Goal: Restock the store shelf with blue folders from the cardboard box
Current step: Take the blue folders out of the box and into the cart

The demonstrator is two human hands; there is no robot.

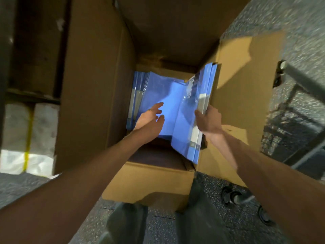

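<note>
Blue plastic folders (pixel 168 103) are lying deep inside the tall brown cardboard box (pixel 98 85), which is standing open on the speckled grey floor (pixel 299 23). Some are leaning against the box wall at 9 o'clock, and one broad cover is facing up in the middle. At 3 o'clock I am holding a bundle of folders (pixel 207 81) on its edge beside the box wall. My right hand (pixel 210 120) is gripping it, with the thumb on the inner face and the fingers curled round the outer side. My left hand (pixel 151 117) is reaching in from 7 o'clock with the fingers spread and relaxed, pinching nothing. I cannot tell if the fingertips are touching the cover below or only hovering above it.

I am judging that the step in hand is gathering more folders onto the bundle before lifting everything out. To do it well, I should be sliding the left fingers under the edge of the next few folders, not pressing on the smooth cover. Then I should bring them flat against the bundle, so that the spines are lining up. My right grip is sitting low on the bundle, so its far end may fan open; supporting it from the other side with the left hand should help.

Outside the box, white wrapped packages (pixel 17 138) are lying at 9 o'clock.
</note>
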